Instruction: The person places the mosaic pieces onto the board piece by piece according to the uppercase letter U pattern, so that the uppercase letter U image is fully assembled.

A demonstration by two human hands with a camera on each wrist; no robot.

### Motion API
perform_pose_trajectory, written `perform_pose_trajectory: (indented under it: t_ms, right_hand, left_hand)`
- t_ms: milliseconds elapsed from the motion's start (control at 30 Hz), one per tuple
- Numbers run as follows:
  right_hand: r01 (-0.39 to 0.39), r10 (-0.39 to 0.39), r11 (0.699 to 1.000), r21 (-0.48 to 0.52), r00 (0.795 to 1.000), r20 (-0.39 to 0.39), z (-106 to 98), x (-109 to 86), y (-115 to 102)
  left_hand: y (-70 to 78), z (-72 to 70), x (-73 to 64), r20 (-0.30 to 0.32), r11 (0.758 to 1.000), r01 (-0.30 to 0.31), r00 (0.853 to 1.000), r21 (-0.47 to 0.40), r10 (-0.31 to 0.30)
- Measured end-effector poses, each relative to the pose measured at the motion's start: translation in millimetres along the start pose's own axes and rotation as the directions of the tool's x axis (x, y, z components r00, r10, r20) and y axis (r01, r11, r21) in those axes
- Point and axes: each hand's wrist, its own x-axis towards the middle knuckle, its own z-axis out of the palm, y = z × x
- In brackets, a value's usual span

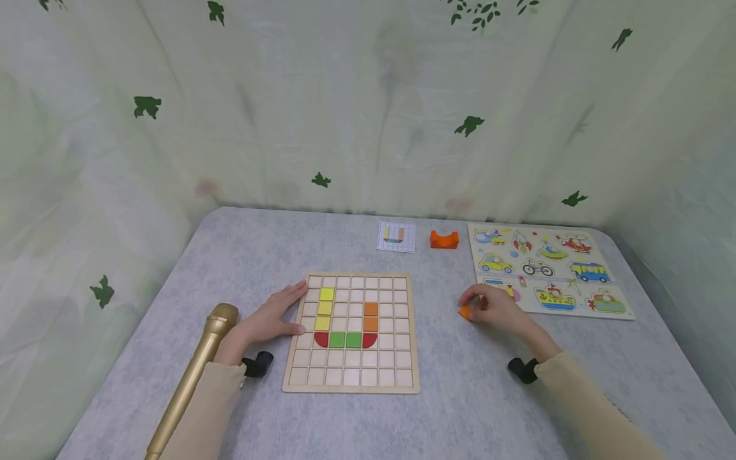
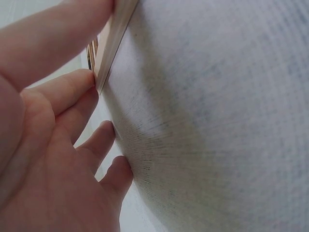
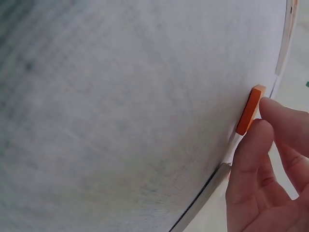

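A wooden grid board (image 1: 385, 361) lies flat, with a U of three yellow tiles (image 1: 324, 308), two green tiles (image 1: 345, 340), two rounded red pieces (image 1: 370, 340) and two orange squares (image 1: 370, 309). Along its left edge rests my left hand (image 1: 269, 321), thumb and fingertips touching the rim (image 2: 108, 53). To the right of the board, my right hand (image 1: 499, 311) pinches an orange square tile (image 3: 250, 110) between thumb and finger, low over the table. A small pattern card (image 1: 409, 237) with a similar coloured U lies behind the board.
An orange notched block (image 1: 444, 240) stands right of the card. A vehicle picture puzzle (image 1: 577, 303) lies at the back right, close behind my right hand. A gold microphone (image 1: 195, 370) lies beside my left forearm. Patterned curtains (image 1: 374, 128) hang behind the table.
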Motion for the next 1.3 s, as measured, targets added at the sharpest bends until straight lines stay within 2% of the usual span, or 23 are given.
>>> perform_pose_trajectory:
  t_ms: [200, 600, 767, 933, 1067, 1300]
  right_hand:
    - [0.040, -0.040, 0.996, -0.085, 0.999, 0.008, 2.1, 1.2, -4.2]
    - [0.040, -0.034, 0.990, -0.136, 0.998, 0.045, 7.4, 1.3, -9.9]
    - [0.065, -0.060, 0.988, -0.136, 0.997, 0.044, 7.6, 1.8, -11.7]
    - [0.093, -0.090, 0.991, -0.096, 0.995, 0.036, 6.3, 3.0, -14.8]
    - [0.070, -0.069, 0.996, -0.049, 0.997, 0.016, 4.6, 3.8, -15.7]
    - [0.016, -0.019, 0.992, 0.127, 1.000, 0.019, 4.2, 5.4, -21.8]
  left_hand:
    - [-1.6, -0.4, -0.1, 0.005, 1.000, 0.003, 1.000, -0.006, -0.003]
    - [-4.4, 0.0, 0.6, 0.007, 1.000, -0.003, 1.000, -0.010, 0.003]
    - [-3.7, -0.1, 0.3, 0.006, 1.000, 0.001, 1.000, -0.010, -0.001]
    - [-3.8, 0.5, 0.5, 0.006, 1.000, -0.006, 1.000, -0.006, 0.006]
    - [-3.5, 1.2, 0.5, 0.004, 1.000, -0.003, 1.000, -0.002, 0.003]
    - [-3.1, 2.1, 0.4, -0.003, 1.000, -0.006, 1.000, -0.007, 0.006]
